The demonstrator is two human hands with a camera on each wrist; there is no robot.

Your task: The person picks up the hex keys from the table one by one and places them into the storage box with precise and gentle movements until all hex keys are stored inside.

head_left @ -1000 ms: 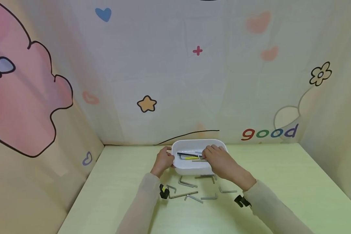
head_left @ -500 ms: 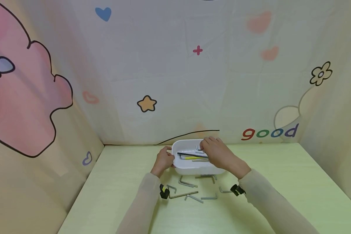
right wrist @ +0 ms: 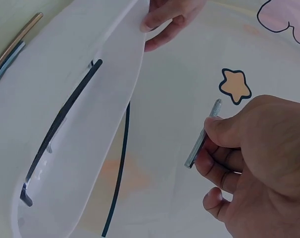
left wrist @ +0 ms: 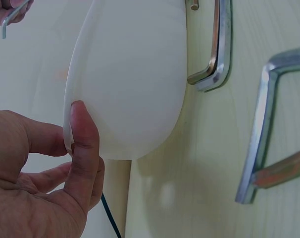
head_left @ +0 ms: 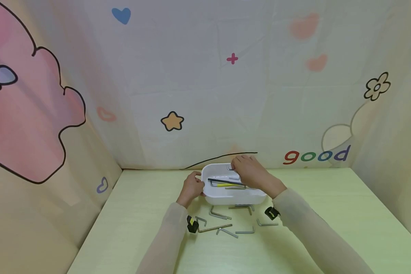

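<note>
At the left end of the white plastic bin (head_left: 226, 200), my left hand (head_left: 191, 187) pinches the rim between thumb and fingers. My right hand (head_left: 251, 171) is raised above the bin's back edge. Between its thumb and fingers it pinches a small silver Allen key (right wrist: 199, 143), whose short bent end shows in the left wrist view. Inside the bin lie a long black Allen key (head_left: 222, 180), one with a yellow sleeve (head_left: 223, 185) and thinner silver ones, partly covered by the right hand and forearm in the head view.
Several loose Allen keys lie on the pale green table before the bin, among them a long bronze one (head_left: 215, 228) and a silver one (head_left: 245, 232). A printed curtain (head_left: 198, 91) hangs right behind the bin.
My right hand has risen from inside the bin toward its back rim, moving slightly left, with the small Allen key in its fingers. My left hand stays on the rim.
</note>
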